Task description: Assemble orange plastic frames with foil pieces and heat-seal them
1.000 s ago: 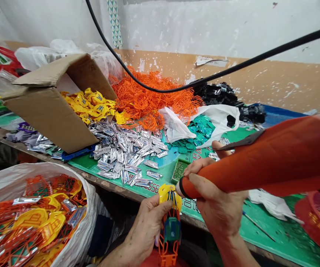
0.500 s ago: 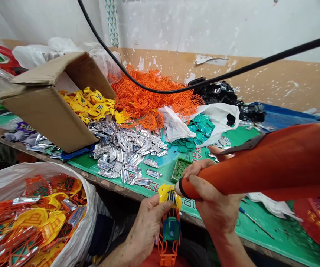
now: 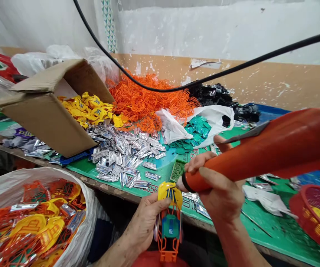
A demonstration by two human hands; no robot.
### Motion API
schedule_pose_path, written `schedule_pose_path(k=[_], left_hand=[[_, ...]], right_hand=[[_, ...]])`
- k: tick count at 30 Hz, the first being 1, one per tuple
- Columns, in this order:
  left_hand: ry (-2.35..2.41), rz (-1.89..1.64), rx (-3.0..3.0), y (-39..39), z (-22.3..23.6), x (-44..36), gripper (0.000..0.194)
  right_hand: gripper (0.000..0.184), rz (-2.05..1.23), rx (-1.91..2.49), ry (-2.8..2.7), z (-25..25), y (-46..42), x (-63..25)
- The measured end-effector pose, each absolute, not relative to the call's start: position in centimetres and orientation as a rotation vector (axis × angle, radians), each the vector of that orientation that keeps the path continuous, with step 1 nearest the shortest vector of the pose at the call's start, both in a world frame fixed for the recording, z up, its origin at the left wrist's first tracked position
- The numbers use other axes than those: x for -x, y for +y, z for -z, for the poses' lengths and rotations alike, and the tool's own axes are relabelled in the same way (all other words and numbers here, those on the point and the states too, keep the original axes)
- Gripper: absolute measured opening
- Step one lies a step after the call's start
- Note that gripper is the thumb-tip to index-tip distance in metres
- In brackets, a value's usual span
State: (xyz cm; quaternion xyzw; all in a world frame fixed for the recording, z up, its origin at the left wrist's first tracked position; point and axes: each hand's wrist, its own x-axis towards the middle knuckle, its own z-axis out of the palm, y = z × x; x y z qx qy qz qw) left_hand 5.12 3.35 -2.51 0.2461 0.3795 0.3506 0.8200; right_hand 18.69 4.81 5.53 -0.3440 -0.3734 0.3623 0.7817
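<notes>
Near the table's front edge, my left hand (image 3: 146,218) pinches a toy car (image 3: 171,226) with an orange tube frame, a yellow front piece and a green panel in the middle. Its thumb lies over the yellow piece. My right hand (image 3: 221,189) wraps round an orange inline power screwdriver (image 3: 263,152), held almost level and pointing left. The screwdriver's pale tip meets the right edge of the yellow piece; the exact contact point is hard to see. Just beyond the tip stands a small green tray (image 3: 178,170) of tiny parts.
Silver stickered parts (image 3: 126,152), orange frames (image 3: 149,96) and black parts (image 3: 212,94) are heaped on the table. A cardboard box (image 3: 45,118) spills yellow pieces. At left stands a white sack (image 3: 90,207) of assembled parts, at right a red basket (image 3: 301,207). A black cable (image 3: 160,90) hangs across.
The view has shifted slightly to the right. The screwdriver's tip remains at the yellow piece, and the toy car is held a little more upright, with both its sides showing.
</notes>
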Motion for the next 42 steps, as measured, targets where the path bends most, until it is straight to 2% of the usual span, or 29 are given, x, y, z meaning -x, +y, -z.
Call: schedule_pose_path(k=[4, 6, 15, 23, 34, 42], left_hand=[[0.765, -0.686, -0.456, 3.8, 2.5, -5.0, 0.029], [0.748, -0.642, -0.441, 3.9, 2.7, -5.1, 0.028], [0.810, -0.533, -0.360, 4.0, 2.5, -5.3, 0.023], [0.803, -0.544, -0.356, 4.0, 2.3, -5.4, 0.028], [0.847, -0.563, -0.323, 3.8, 2.5, -5.5, 0.025], [0.867, -0.611, -0.314, 3.9, 2.9, -5.6, 0.028]], right_hand=[[0.028, -0.605, 0.768, -0.778, -5.8, 7.1, -20.9], [0.020, -0.533, 0.804, -0.771, -5.1, 8.9, -22.1], [0.030, -0.510, 0.955, -0.742, -1.2, 15.0, -24.8], [0.028, -0.560, 1.011, -0.758, -0.5, 14.8, -23.8], [0.025, -0.534, 1.054, -0.770, 0.6, 15.3, -23.8], [0.030, -0.534, 1.074, -0.779, 0.9, 15.1, -24.0]])
